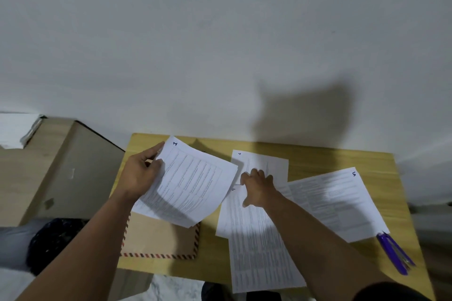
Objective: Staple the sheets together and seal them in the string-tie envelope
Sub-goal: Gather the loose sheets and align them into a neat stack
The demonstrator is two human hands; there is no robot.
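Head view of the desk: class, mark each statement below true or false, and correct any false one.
1. The left hand holds a bundle of sheets above the envelope. True.
2. The stapler is red. False: it is purple.
3. The right hand grips the stapler. False: it rests on loose sheets; the stapler lies untouched at the table's right edge.
4. The sheet marked 5 lies on the table. True.
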